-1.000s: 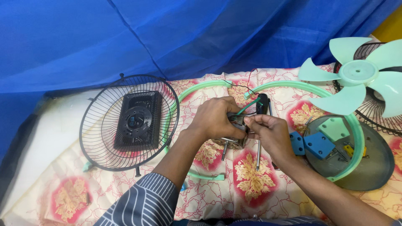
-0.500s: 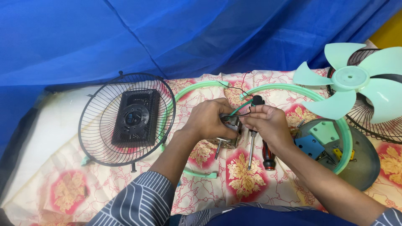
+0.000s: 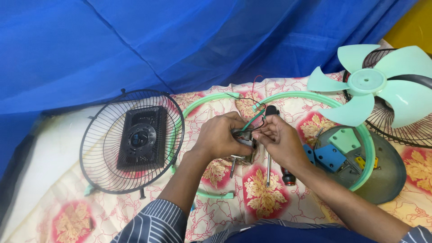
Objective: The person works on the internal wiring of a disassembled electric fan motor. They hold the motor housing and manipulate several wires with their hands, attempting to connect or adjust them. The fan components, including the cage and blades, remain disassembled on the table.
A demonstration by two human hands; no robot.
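Both hands meet over a floral cloth and work on a small metal motor. The left hand wraps around the motor from the left, its fingers closed on the body, and a short shaft sticks down out of it. The right hand comes in from the right, its fingers pinched on the thin wires at the top of the motor, where a green wire runs up and away. A screwdriver lies on the cloth just beneath the right hand, its black handle showing above the knuckles, and a second dark tool lies beside it under the wrist. To the left lies a black wire guard with a square black housing at its centre. A green ring curves behind the hands. To the right a grey round base holds a blue plate and a green plate, and a green fan blade rests on another guard at the far right. Blue fabric hangs behind everything.
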